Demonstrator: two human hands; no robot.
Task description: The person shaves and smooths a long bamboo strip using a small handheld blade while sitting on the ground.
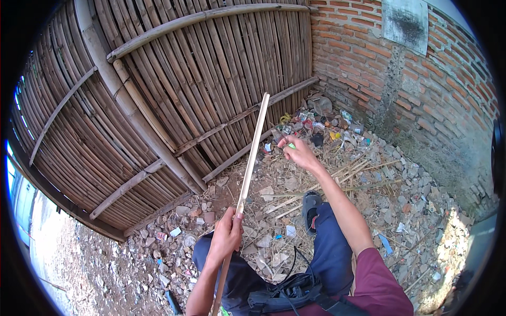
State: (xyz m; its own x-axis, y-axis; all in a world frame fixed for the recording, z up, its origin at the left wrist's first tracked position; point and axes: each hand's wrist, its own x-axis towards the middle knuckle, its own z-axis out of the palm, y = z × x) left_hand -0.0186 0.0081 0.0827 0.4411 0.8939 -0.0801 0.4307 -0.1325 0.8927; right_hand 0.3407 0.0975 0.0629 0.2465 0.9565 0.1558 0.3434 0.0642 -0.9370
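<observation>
Gripping long, pale, split-bamboo strip (254, 152): left hand (226, 233), closed | right hand (301, 154) beyond, half-curled, hold unclear | slip risks splinters

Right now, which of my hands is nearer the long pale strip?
Left. Your left hand is closed around the strip; your right hand is apart from it, to the right of its upper part.

The left hand (226, 235) holds 1 long stick (255, 147); the right hand (303, 156) holds a green thing (291, 146), hard to see.
</observation>
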